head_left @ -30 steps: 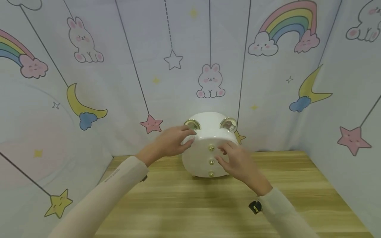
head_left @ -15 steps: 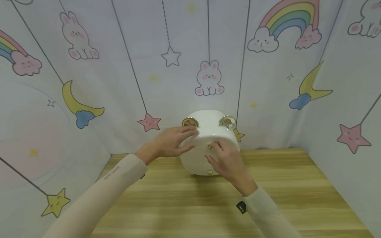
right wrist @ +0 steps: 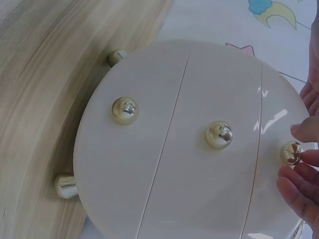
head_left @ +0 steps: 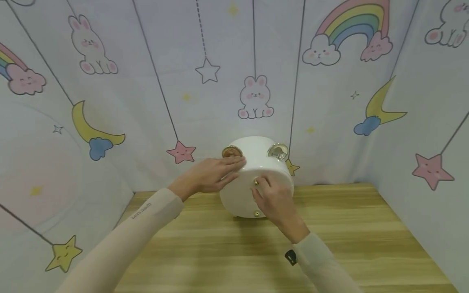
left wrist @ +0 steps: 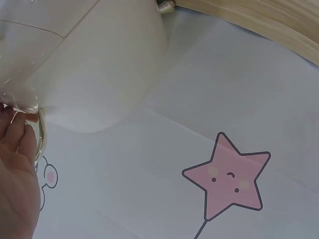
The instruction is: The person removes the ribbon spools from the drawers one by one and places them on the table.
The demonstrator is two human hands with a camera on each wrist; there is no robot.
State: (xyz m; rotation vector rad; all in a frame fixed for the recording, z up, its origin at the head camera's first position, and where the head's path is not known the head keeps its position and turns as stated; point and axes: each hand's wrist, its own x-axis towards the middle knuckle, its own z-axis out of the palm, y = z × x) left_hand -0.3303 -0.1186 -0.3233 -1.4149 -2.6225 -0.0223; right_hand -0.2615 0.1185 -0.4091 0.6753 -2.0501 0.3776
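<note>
A glossy white rounded box (head_left: 238, 199) with drawers stands against the back wall, with gold knobs down its front. In the head view my left hand (head_left: 210, 175) rests its extended fingers on the box's upper left, by the gold left ear (head_left: 232, 151); the left wrist view shows those fingers (left wrist: 27, 142) beside the ear's rim. My right hand (head_left: 276, 201) has its thumb and fingers curled round the top knob (right wrist: 290, 153). The middle knob (right wrist: 219, 135) and bottom knob (right wrist: 125, 110) are untouched. Drawer seams look closed in the right wrist view.
The box stands on a wood-grain table (head_left: 205, 252) on short gold feet (right wrist: 66, 185). A printed cloth (head_left: 154, 118) with rabbits, stars, moons and rainbows encloses the back and sides. The gold right ear (head_left: 277, 151) is at the box's upper right.
My right hand has moved left across the box front to the top knob. My left hand's fingers have settled flatter on the box's top edge. The head view has shifted slightly.
</note>
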